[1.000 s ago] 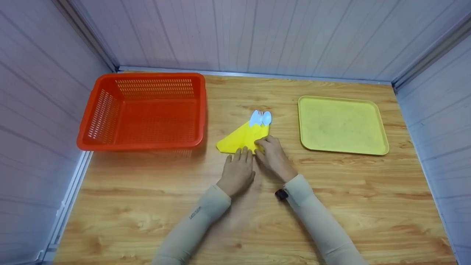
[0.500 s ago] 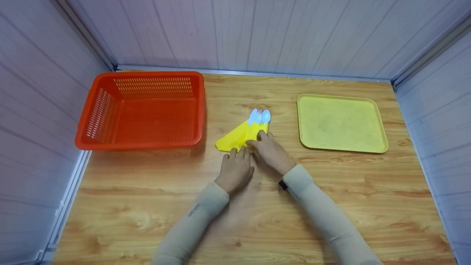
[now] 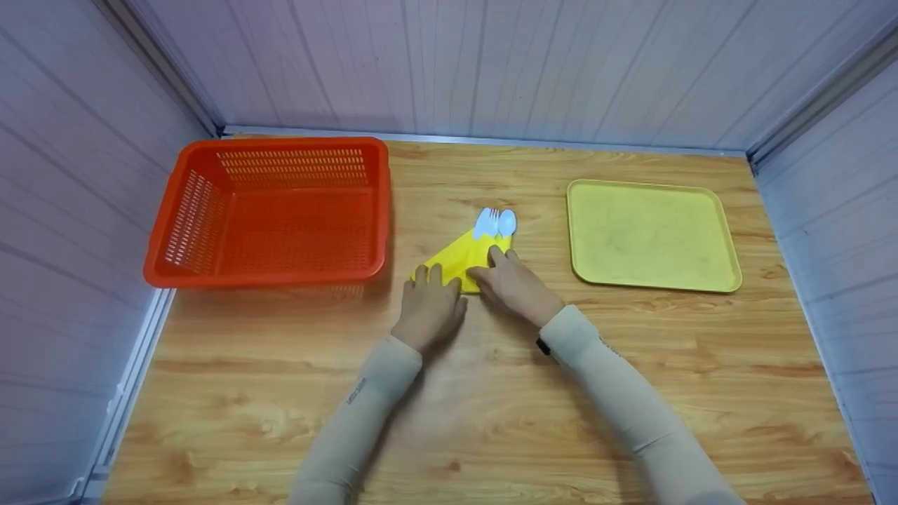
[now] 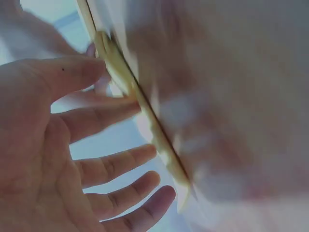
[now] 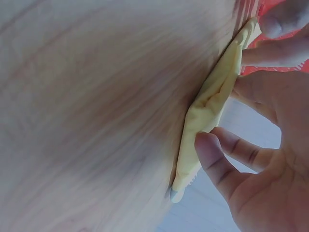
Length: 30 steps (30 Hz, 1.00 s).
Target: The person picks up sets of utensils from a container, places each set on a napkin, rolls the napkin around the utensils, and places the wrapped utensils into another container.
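Observation:
A folded yellow napkin (image 3: 457,257) lies on the table, one corner pointing left. From its far end stick out the pale tops of a knife (image 3: 483,224), a fork (image 3: 494,221) and a spoon (image 3: 507,222); their lower parts are hidden in the cloth. My left hand (image 3: 429,312) touches the napkin's near-left edge, fingers extended and spread. On the napkin's right part rests my right hand (image 3: 518,286), thumb and fingers apart on the cloth. The right wrist view shows a raised crease in the napkin (image 5: 210,108) between them.
A red plastic basket (image 3: 387,210) with slotted walls stands at the left. To the right lies a yellow tray (image 3: 652,238). Panel walls (image 3: 449,63) enclose the wooden table (image 3: 491,435) at the back and both sides.
My left hand has slid left along the napkin's near edge. My right hand has shifted slightly up and left over the cloth. Napkin and cutlery look nearly unmoved.

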{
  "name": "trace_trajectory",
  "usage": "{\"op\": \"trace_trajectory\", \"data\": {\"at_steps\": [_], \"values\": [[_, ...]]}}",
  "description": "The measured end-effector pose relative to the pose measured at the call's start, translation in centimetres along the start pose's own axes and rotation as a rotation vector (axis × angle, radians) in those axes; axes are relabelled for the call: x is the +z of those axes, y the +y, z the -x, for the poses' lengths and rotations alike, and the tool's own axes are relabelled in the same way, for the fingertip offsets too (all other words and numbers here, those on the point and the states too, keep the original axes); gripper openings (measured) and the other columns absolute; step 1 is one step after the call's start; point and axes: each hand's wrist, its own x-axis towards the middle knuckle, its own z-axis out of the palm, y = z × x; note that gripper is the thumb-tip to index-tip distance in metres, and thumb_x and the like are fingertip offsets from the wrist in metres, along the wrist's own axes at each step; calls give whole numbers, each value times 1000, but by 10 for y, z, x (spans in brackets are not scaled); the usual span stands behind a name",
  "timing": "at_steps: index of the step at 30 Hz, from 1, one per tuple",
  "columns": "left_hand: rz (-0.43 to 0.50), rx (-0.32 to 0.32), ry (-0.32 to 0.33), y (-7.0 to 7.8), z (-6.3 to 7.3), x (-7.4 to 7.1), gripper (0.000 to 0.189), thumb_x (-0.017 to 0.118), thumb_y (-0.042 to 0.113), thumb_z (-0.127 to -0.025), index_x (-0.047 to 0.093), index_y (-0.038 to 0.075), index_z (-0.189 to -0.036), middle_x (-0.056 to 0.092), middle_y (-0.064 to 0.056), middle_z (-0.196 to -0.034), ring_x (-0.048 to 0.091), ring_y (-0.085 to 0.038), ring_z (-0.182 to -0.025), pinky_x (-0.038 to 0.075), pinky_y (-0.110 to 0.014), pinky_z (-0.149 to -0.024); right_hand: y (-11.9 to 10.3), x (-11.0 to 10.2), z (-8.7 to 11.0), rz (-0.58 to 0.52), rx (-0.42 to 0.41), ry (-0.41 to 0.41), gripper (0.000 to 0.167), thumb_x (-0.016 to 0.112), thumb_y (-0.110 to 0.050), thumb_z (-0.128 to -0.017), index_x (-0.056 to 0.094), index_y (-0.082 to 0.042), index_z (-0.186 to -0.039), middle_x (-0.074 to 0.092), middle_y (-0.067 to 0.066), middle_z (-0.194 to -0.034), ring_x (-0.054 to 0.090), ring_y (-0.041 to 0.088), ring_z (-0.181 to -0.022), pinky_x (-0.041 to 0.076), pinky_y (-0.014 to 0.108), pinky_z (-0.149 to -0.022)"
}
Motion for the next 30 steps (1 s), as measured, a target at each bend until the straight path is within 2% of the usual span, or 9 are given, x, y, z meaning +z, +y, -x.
{"op": "trace_trajectory", "data": {"at_steps": [3,10,15,19,24,27,30], "values": [[23,-31,24,-10,-4,-4,41,52,36,-100,63,9,-129,45,-24,-140,40,-43,-126,40,-57,-97,0,0,1,1,0,5,29,49,-19,-106,70,-19,-126,49,15,-100,44,30,-80,44,38,-68],[124,-116,16,-21,-12,-6,63,54,38,-100,41,1,-149,45,-25,-140,46,-43,-121,41,-54,-100,0,0,-1,-21,-8,-1,28,50,-18,-105,71,-18,-123,49,14,-99,45,29,-80,43,37,-68],[218,-137,42,-25,-16,-7,67,59,34,-99,38,-8,-148,46,-28,-135,47,-42,-119,42,-50,-101,1,-1,-1,-15,-15,-5,28,50,-18,-105,71,-17,-124,49,14,-98,44,29,-80,42,38,-68],[295,-157,83,-29,-18,-7,58,63,27,-98,46,-10,-139,52,-27,-125,51,-40,-112,44,-46,-98,2,0,1,-29,-36,20,27,51,-16,-104,71,-16,-122,49,15,-97,43,29,-78,42,38,-68],[344,-157,110,-34,-19,-6,34,62,21,-98,60,-7,-117,55,-18,-103,54,-33,-92,48,-41,-83,2,1,3,-39,-72,47,26,50,-13,-104,72,-14,-117,47,14,-92,41,28,-75,39,37,-65],[368,-147,126,-34,-19,-8,24,60,18,-98,63,-3,-108,55,-14,-94,53,-30,-83,47,-38,-75,3,2,5,-28,-82,46,26,50,-14,-104,73,-14,-117,47,14,-91,41,29,-75,38,36,-65],[457,-158,137,-31,-17,-10,18,58,18,-99,62,1,-103,55,-11,-86,53,-26,-76,45,-35,-67,4,3,7,-15,-92,58,25,51,-14,-104,72,-15,-118,50,16,-96,44,30,-78,40,36,-65]]}}
